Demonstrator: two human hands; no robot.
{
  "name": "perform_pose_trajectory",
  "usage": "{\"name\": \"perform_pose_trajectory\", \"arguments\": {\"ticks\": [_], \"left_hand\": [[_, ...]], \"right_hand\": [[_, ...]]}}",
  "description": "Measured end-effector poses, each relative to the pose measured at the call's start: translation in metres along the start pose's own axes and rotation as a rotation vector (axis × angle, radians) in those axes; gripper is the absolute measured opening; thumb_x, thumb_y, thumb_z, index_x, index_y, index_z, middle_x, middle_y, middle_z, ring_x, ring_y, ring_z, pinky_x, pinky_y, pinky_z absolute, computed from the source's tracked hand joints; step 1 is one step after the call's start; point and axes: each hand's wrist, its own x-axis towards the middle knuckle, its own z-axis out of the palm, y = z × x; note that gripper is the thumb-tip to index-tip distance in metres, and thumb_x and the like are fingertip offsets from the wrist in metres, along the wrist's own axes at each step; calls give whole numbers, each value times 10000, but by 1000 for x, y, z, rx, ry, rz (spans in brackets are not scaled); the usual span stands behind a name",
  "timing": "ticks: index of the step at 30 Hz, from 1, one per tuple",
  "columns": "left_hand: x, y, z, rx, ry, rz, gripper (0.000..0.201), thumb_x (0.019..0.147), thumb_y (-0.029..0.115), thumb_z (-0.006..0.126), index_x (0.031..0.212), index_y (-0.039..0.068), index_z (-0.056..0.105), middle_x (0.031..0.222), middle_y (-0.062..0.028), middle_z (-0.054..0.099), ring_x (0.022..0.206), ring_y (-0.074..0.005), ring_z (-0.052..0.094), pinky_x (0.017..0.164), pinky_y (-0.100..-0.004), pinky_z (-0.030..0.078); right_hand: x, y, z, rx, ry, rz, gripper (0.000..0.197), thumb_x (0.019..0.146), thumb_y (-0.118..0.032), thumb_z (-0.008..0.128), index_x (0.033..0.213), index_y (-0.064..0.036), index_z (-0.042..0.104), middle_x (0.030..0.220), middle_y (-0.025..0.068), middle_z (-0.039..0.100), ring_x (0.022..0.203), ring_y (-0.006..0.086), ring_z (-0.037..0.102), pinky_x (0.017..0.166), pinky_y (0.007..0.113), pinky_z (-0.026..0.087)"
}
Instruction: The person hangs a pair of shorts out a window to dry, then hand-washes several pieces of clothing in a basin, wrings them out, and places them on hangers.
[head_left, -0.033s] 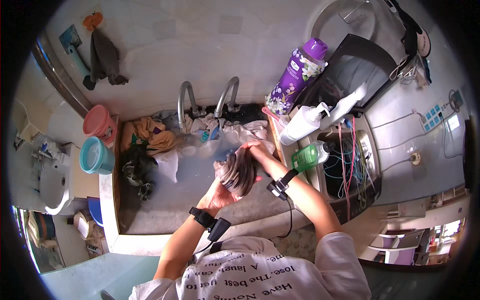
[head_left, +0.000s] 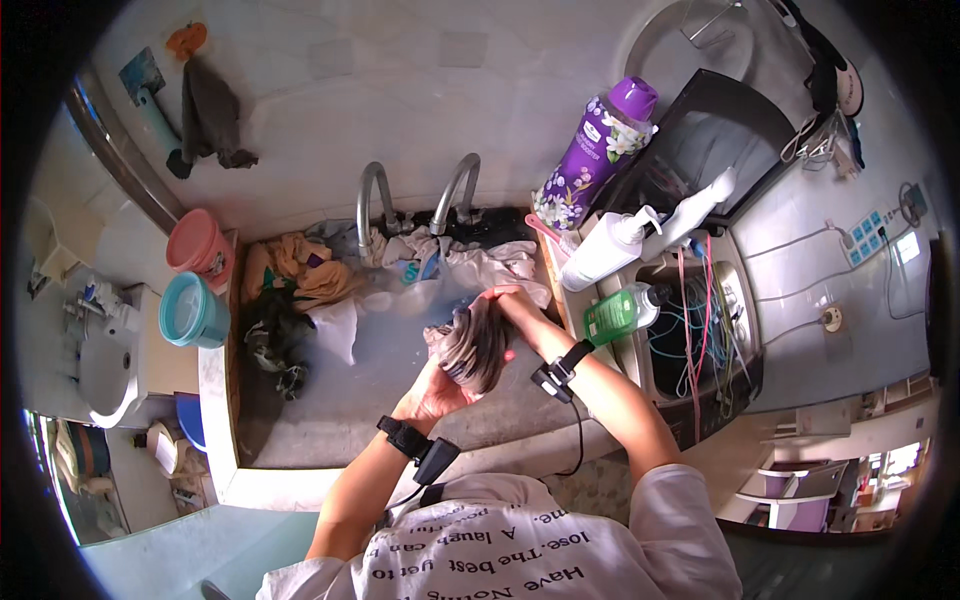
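Over the soapy water of the sink (head_left: 400, 445), a bunched, wet, grey-brown striped cloth (head_left: 477, 348) is gripped between both hands. My left hand (head_left: 440, 393) cups it from below and the left, its fingers partly hidden under the folds. From the upper right, my right hand (head_left: 508, 302) bends round the bundle, with a fingertip showing at its right side. What kind of garment the cloth is, I cannot make out. Behind the hands, pale wet laundry (head_left: 490, 265) lies under two curved metal taps (head_left: 370, 200). Tan clothes (head_left: 315, 272) and dark clothes (head_left: 275, 340) fill the sink's left side.
Pink (head_left: 200, 243) and turquoise (head_left: 195, 312) buckets stand left of the sink. On the right are a purple bottle (head_left: 590, 160), a white pump bottle (head_left: 605, 250), a green bottle (head_left: 615, 313) and an open-lidded tub (head_left: 690, 330) with tangled cords. Each wrist wears a strapped black device with a cable.
Both hands keep their hold on the cloth; its folds and the fingers have shifted very slightly. Everything else stays in place.
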Motion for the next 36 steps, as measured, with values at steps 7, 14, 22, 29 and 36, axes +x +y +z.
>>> {"name": "perform_pose_trajectory", "arguments": {"ticks": [7,14,22,29,36], "left_hand": [[-14,7,-2,-229,51,113,441,792,352,609,1134,83,541,1022,-103,598,908,-213,591,765,-361,510],[-13,-5,28,-303,-5,102,509,784,414,581,1153,66,530,1109,-107,574,976,-210,575,831,-357,485],[-16,-12,24,-226,-43,122,573,796,501,535,1180,76,521,1148,-111,565,1018,-233,561,834,-350,479],[-20,-6,32,-110,4,140,633,767,604,495,1163,111,532,1159,-55,566,1015,-203,557,852,-359,455],[-11,9,8,126,-38,-1,622,675,479,680,1160,127,514,1117,-40,577,1012,-192,545,883,-385,432]], "right_hand": [[-37,5,10,-1030,-133,-1208,270,857,-266,487,964,-45,597,984,85,612,845,208,592,740,295,470],[-54,62,53,-110,-281,-501,597,839,-529,317,1252,-105,401,1311,125,361,1151,274,400,965,484,263],[-50,2,41,1031,-586,-210,837,682,-685,437,1308,-134,369,1305,92,417,1186,257,412,1005,454,321],[-47,2,15,944,-323,-37,492,875,-417,465,1223,-70,450,1201,71,522,1073,217,517,924,383,417],[-51,-23,19,852,-246,159,318,872,-217,505,1080,22,532,1055,133,596,943,239,590,894,363,441]]}}
